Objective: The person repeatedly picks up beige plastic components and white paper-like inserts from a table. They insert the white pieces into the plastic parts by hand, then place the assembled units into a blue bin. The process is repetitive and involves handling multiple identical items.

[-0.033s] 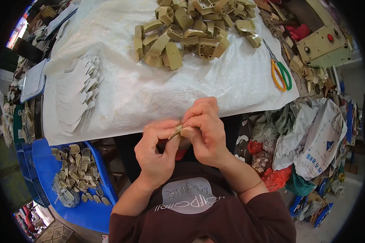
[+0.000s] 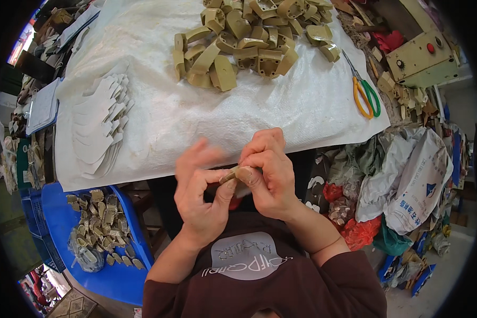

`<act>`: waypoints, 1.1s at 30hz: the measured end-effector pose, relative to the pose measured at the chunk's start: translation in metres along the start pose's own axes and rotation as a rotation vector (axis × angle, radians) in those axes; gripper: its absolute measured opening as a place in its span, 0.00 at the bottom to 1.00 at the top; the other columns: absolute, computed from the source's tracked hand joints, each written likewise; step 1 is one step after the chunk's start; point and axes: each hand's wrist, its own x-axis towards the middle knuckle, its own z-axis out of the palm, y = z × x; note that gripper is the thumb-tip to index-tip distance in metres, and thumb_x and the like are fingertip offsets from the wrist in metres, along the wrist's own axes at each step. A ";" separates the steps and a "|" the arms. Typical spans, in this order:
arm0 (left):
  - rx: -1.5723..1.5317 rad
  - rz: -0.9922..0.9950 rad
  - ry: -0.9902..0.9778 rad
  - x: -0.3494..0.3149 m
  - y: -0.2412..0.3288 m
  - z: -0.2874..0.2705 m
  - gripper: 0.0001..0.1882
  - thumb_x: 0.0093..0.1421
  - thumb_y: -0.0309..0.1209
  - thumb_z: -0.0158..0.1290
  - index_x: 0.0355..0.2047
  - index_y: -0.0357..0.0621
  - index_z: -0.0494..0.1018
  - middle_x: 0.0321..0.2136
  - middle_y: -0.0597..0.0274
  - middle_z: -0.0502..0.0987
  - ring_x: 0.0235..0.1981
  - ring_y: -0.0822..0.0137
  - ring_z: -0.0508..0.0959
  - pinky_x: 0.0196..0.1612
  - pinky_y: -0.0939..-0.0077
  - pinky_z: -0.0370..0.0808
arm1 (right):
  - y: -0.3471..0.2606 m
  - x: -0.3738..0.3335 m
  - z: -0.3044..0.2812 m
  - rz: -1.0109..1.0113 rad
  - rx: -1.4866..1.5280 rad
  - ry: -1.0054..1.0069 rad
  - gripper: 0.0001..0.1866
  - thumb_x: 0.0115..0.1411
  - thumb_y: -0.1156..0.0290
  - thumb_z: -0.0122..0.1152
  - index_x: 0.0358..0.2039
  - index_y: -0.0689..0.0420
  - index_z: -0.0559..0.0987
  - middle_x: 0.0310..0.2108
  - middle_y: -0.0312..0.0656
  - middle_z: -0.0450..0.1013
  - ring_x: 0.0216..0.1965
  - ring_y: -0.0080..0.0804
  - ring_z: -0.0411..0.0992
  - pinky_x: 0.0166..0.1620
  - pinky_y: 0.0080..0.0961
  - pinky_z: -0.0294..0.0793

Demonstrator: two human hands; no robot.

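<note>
At the near edge of the table, my left hand (image 2: 203,199) and my right hand (image 2: 270,175) meet over a small olive-tan piece (image 2: 229,176), which looks like a shoe heel. My left thumb and index finger pinch its left end, while the other left fingers are raised and blurred. On its right end my right thumb and curled fingers are closed. Most of the piece is hidden by my fingers. Beyond my hands lies a pile of olive, hollow-backed blocks with holes, like shoe heels (image 2: 224,73). Left of them, thin white cut-out pieces (image 2: 96,139) overlap in a fanned stack.
Scissors (image 2: 367,98) with orange and green handles lie on the white woven sheet (image 2: 196,127) at right. A blue plastic seat (image 2: 98,283) at lower left holds several brownish heel-like pieces (image 2: 103,217). Plastic bags (image 2: 418,180) crowd the right, below a control box (image 2: 424,58).
My left hand's outer fingers have lifted away from the piece, up and to the left. Its thumb and index finger still pinch it; my right hand is nearly unmoved.
</note>
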 end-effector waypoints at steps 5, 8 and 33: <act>0.051 0.073 -0.041 0.004 -0.005 -0.012 0.07 0.47 0.26 0.62 0.27 0.44 0.76 0.39 0.57 0.73 0.50 0.51 0.68 0.47 0.62 0.67 | 0.015 -0.015 -0.007 0.342 0.820 -0.060 0.19 0.55 0.60 0.61 0.41 0.60 0.72 0.44 0.44 0.66 0.45 0.32 0.63 0.50 0.29 0.62; 0.227 0.362 -0.042 0.005 -0.013 -0.015 0.08 0.45 0.26 0.63 0.27 0.45 0.76 0.41 0.58 0.73 0.47 0.54 0.69 0.45 0.67 0.67 | 0.016 -0.006 -0.013 0.505 0.806 -0.198 0.25 0.56 0.60 0.62 0.50 0.61 0.70 0.50 0.49 0.68 0.52 0.34 0.66 0.53 0.31 0.64; -0.523 -0.247 -0.303 -0.004 -0.001 0.008 0.41 0.64 0.56 0.32 0.64 0.35 0.38 0.47 0.47 0.64 0.35 0.68 0.71 0.32 0.79 0.71 | 0.016 0.008 0.006 0.501 0.978 -0.336 0.08 0.61 0.67 0.53 0.31 0.59 0.73 0.44 0.42 0.65 0.29 0.20 0.68 0.25 0.13 0.72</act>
